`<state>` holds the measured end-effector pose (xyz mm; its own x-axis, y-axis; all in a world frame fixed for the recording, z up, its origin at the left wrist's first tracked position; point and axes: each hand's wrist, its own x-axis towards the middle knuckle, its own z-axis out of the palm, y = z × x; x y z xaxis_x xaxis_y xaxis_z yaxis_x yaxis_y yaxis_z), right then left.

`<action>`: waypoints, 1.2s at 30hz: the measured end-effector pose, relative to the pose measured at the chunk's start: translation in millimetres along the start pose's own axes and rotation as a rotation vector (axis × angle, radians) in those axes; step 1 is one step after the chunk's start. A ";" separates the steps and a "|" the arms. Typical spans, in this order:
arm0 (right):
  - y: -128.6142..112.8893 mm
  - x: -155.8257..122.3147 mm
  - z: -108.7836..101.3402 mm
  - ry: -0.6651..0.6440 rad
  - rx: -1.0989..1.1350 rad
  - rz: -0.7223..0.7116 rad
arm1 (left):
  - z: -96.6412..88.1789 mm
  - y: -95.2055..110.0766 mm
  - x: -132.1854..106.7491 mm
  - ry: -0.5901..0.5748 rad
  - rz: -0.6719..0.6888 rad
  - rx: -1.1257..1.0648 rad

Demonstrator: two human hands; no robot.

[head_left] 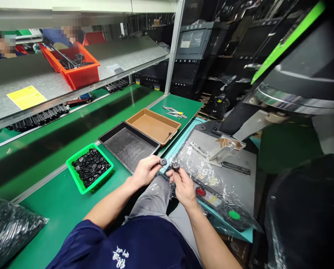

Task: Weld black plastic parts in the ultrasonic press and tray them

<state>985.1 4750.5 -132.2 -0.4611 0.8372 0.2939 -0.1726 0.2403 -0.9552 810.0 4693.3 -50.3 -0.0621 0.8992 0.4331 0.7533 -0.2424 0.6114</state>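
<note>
Grip of the left hand (144, 171) is pressed together on a small black part (163, 162), pinching it between thumb and fingers. Just to its right, the grip of the right hand (186, 189) pinches a second black part (175, 167) in the same way; the two pieces are near each other but do not touch.

Taking the hands as the centre of the dial, a green bin (109, 172) full of small black pieces stands at nine o'clock on the green desk (56, 209). At ten o'clock lies a black tray (127, 144), and at eleven a brown tray (151, 129) with a small dark item (169, 134) near its corner. Metal hand tools (174, 112) rest at twelve, beyond the brown tray.

At three o'clock is a grey metal plate (241, 190), partly under clear plastic film (196, 160); a red button (201, 191) and a green button (234, 215) sit at four. A filled plastic bag (12, 228) lies at eight. Higher up at ten, a shelf (122, 56) carries an orange-red bin (82, 76) holding dark pieces.
</note>
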 end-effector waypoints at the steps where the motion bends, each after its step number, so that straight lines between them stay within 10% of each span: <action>1: -5.2 2.4 0.8 0.002 -0.007 -0.047 | 5.0 6.5 -6.4 0.003 0.021 -0.043; 6: -13.4 0.4 2.6 0.006 -0.048 -0.219 | 25.5 7.1 -20.9 -0.005 0.029 -0.124; 22: 9.1 -9.8 0.9 0.050 -0.024 -0.159 | 49.5 -9.9 -30.4 -0.031 0.060 -0.119; 29: 21.9 -15.6 -5.9 0.119 0.068 0.003 | -3.2 -6.9 -8.2 0.030 -0.033 0.093; 32: 27.2 -21.5 -9.1 0.178 0.233 0.165 | -29.9 -36.5 16.7 0.027 -0.194 0.362; 36: 21.1 -24.3 -10.4 0.188 0.393 0.292 | -31.1 -89.1 39.7 -0.249 -0.561 0.575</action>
<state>1001.7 4740.4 -159.9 -0.3812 0.9240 -0.0286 -0.3899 -0.1888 -0.9013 720.0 4739.3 -66.9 -0.4315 0.9015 -0.0343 0.8744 0.4272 0.2301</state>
